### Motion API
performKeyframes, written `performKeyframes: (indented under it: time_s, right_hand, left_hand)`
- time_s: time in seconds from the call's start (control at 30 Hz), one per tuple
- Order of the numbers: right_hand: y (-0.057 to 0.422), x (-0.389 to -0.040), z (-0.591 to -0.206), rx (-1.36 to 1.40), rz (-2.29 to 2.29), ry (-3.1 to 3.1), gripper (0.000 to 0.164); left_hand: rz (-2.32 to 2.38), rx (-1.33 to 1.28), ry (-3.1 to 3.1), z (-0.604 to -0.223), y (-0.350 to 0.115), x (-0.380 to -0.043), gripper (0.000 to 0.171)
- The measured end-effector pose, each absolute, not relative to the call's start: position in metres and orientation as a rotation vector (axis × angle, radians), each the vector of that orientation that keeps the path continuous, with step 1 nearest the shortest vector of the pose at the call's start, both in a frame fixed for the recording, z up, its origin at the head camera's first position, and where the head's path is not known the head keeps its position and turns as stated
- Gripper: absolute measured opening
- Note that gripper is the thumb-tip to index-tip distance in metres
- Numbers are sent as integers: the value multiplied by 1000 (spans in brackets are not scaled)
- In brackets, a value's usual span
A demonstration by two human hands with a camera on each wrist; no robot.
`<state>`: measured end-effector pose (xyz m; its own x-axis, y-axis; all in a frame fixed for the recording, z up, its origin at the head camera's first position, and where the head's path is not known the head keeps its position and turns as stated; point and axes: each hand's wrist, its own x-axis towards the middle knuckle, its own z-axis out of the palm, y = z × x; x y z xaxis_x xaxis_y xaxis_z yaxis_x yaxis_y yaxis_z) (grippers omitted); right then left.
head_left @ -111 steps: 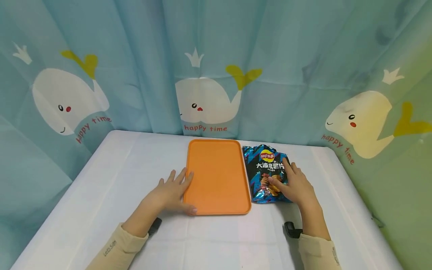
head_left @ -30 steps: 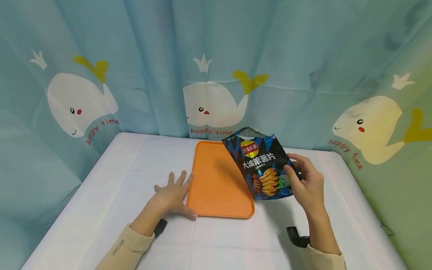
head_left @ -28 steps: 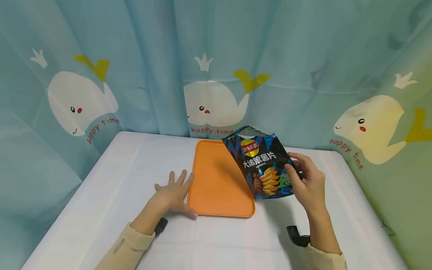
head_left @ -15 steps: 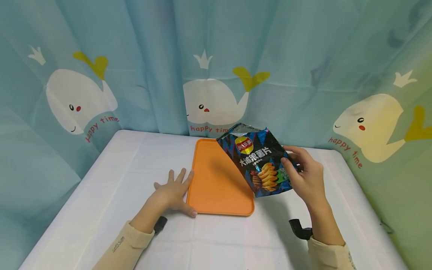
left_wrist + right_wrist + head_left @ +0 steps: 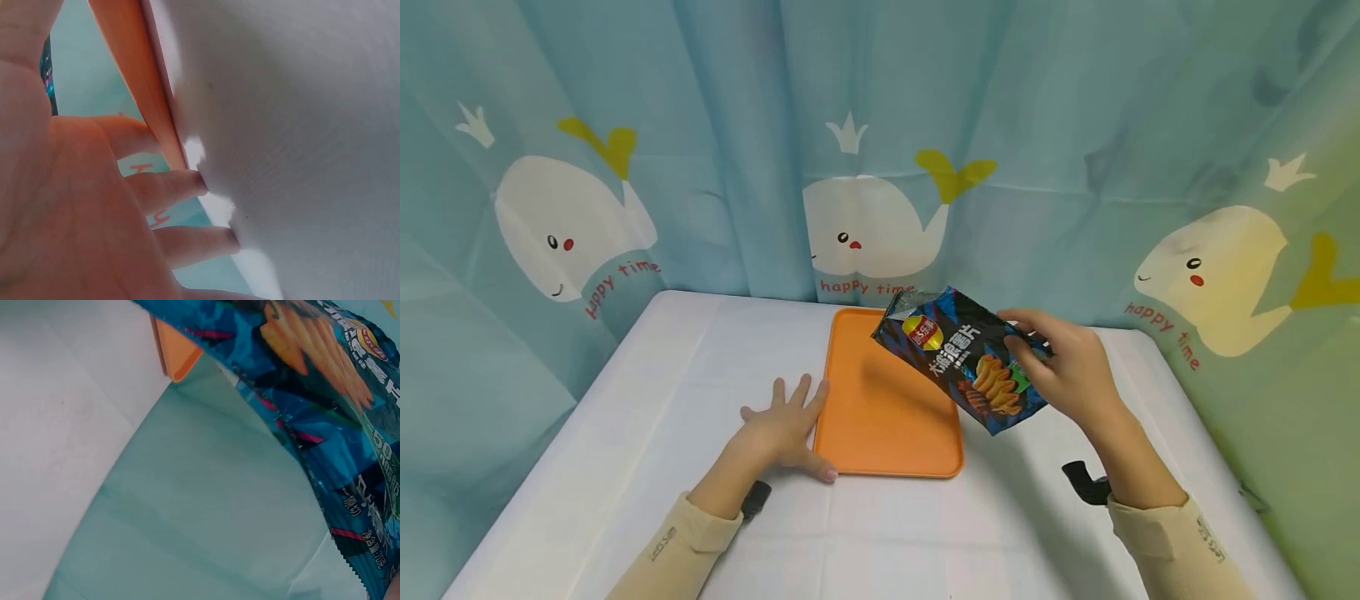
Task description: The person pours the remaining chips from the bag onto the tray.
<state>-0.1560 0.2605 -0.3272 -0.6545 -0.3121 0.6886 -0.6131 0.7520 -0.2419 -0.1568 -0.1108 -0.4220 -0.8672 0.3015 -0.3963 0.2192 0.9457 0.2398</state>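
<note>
My right hand (image 5: pixel 1070 371) grips a blue-and-black bag of potato chips (image 5: pixel 958 358) near its bottom right, thumb on the printed front. The bag is held above the table, tilted so its torn, silvery top end points left over the orange tray (image 5: pixel 880 433). What is inside the bag is hidden. My left hand (image 5: pixel 784 433) lies by the tray's left edge with fingers spread and straight, fingertips and thumb touching the rim. In the left wrist view the tray's orange side (image 5: pixel 134 69) runs past the fingers. The right wrist view shows the bag's lower part (image 5: pixel 300 394) close up.
A white cloth (image 5: pixel 895 542) covers the table. Behind it hangs a blue-green curtain (image 5: pixel 730 167) printed with white whales. A black wrist-camera mount (image 5: pixel 1084 483) sits under the right wrist, another (image 5: pixel 756 498) under the left.
The chip bag, first flat on the table right of the tray, has been lifted by my right hand, moved left and tipped further left. My left hand stays at the tray edge.
</note>
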Motion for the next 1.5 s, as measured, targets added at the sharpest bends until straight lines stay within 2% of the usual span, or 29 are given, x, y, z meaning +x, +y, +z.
performKeyframes:
  time_s: [0.2,0.7,1.2,1.5]
  right_hand:
    - [257,-164,-315,781,545,-2361,40]
    - [238,-173,-288,963,366,-2525,32]
    - [218,-186,-252,1028,201,-2702,28]
    - [210,-185,-246,1080,88,-2736,26]
  left_hand:
    - [272,375,2655,-419,-112,-155,139]
    - [279,390,2643,-420,-114,-155,141]
    - [274,385,2659,-418,-113,-161,141]
    - [266,379,2649,-421,-112,-158,141]
